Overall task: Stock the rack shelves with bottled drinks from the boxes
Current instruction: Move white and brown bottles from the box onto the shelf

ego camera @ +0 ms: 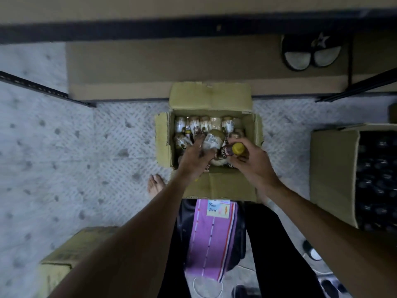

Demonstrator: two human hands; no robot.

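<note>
- Purple striped towel [211, 239] nearest, hanging in front of dark trousers, with a small "Face Towel" label at its top edge.
- Closed cardboard carton [64, 254] at lower left, on the grey tread-plate floor [64, 158].
- Bare foot [155, 186] just beside the near-left corner of the open box [163, 143].
- Left hand [193, 160] over the open box, fingers curled round a pale-labelled bottle [212, 143] held tilted above the rest; too blurred to tell each finger's place.
- Right hand [251, 162] just beside it, fingers and thumb wrapped round the neck of a dark bottle with a yellow cap [238, 149], cap turned up toward the camera.
- Open box on the floor between the feet and the rack, flaps spread outward; row of bottles [204, 123] upright along its far wall, others loose beneath the hands.
- Second open box [333, 173] at right, well apart, packed with dark bottles [378, 179].
- Bottom rack shelf [171, 67] beyond, lined with flat cardboard; pair of dark slippers [311, 52] on its right part.
- Dark rack beam [193, 29] farthest, across the top.
</note>
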